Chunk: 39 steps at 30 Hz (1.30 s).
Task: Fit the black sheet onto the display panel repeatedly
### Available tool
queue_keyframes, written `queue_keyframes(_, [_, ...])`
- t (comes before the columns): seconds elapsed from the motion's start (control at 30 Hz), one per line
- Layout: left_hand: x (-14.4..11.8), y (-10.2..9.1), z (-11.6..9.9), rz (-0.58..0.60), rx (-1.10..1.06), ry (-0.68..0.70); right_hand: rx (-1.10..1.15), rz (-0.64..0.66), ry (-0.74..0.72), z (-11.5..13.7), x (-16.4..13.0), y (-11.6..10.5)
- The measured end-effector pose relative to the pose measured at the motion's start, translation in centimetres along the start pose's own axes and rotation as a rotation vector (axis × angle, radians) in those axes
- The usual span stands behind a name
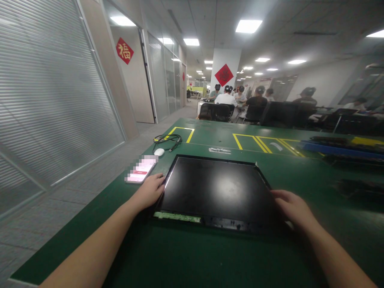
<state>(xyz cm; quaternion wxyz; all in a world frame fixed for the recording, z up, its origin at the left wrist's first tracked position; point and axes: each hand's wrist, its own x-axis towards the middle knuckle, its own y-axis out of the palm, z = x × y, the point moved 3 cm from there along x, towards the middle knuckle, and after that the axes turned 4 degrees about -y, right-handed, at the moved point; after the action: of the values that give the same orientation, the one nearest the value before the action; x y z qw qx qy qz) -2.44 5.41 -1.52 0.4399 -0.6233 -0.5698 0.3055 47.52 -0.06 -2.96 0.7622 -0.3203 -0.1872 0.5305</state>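
A black flat screen panel (214, 186) lies face up on the green table (186, 256) in front of me, with a green circuit strip (177, 216) showing along its near left edge. My left hand (150, 190) grips the panel's left edge, fingers curled around it. At the right edge my right hand (292, 208) holds the panel near its near corner, fingers wrapped on the rim.
A phone (141, 170) lies just left of the panel, a white mouse (159, 152) and coiled black cable (168, 140) beyond it. Yellow tape boxes (264, 142) mark the far table. Dark and blue trays (342, 150) stand at right. Several people sit behind. The table's left edge drops to the floor.
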Motion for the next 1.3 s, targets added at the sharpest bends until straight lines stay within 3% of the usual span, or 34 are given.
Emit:
queue_keyframes(0.13, [0.2,-0.2,-0.2,-0.006,-0.091,-0.036,-0.099,-0.017,-0.088,-0.4,0.7,0.0])
queue_keyframes(0.37, [-0.5,-1.3,-1.3,-0.032,-0.336,-0.160,-0.200,-0.019,-0.112,-0.3,0.7,0.1])
queue_keyframes(0.4, [-0.7,-1.4,-1.7,-0.026,-0.401,-0.196,-0.200,-0.014,-0.116,-0.4,0.7,0.2])
queue_keyframes(0.5, [-1.5,-1.3,-2.4,0.019,-0.909,-0.525,-0.171,-0.005,-0.115,-0.8,0.9,0.4])
queue_keyframes(0.63, [-1.9,-1.1,-3.3,0.050,-1.207,-0.654,-0.165,-0.038,-0.135,-1.0,1.0,0.4])
queue_keyframes(0.93, [-1.7,-0.6,-3.6,0.106,-1.458,-0.644,-0.176,-0.021,-0.158,-1.2,1.2,0.6])
queue_keyframes(1.1, [-1.9,-0.7,-3.4,0.059,-1.345,-0.658,-0.197,0.007,-0.132,-1.0,1.1,0.4])
queue_keyframes(1.3, [-2.0,-0.9,-3.8,0.133,-1.359,-0.656,-0.205,-0.026,-0.131,-0.9,1.1,0.3])
